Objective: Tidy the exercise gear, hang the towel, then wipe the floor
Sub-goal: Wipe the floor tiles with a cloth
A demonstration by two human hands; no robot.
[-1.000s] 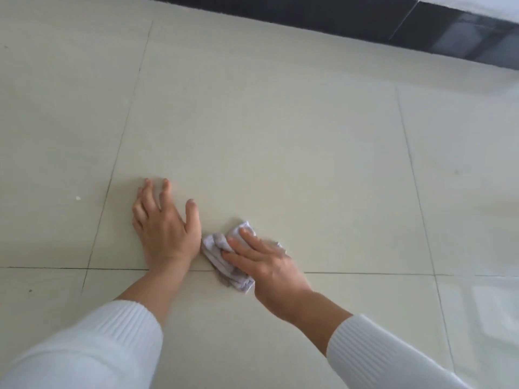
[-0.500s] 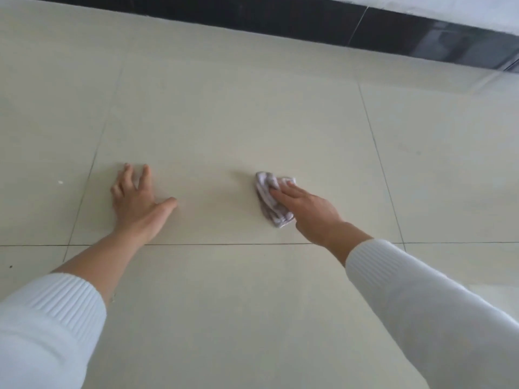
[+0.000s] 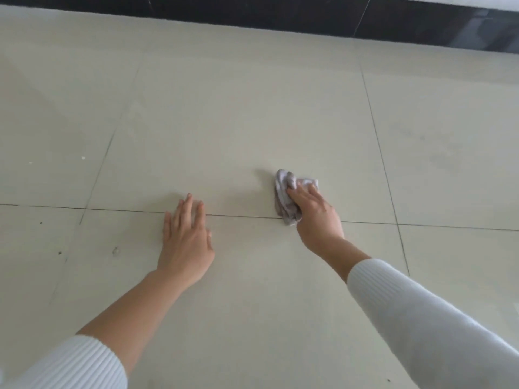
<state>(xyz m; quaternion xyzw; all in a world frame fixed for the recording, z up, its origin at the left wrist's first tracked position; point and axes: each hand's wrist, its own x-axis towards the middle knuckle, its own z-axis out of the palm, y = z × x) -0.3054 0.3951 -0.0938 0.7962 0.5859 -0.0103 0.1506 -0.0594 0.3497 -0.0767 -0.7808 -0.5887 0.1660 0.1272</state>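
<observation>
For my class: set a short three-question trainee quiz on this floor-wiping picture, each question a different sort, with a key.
1. True or false: the left hand holds the crumpled grey-lilac cloth.
2. Multiple choice: the cloth lies A) on a shelf, B) on the pale beige tiled floor, across a grout line, C) in a bucket.
3. Fill in: the left hand rests palm-down with fingers ____.

Key
1. False: the right hand presses it.
2. B.
3. Spread, flat on the floor.
</observation>
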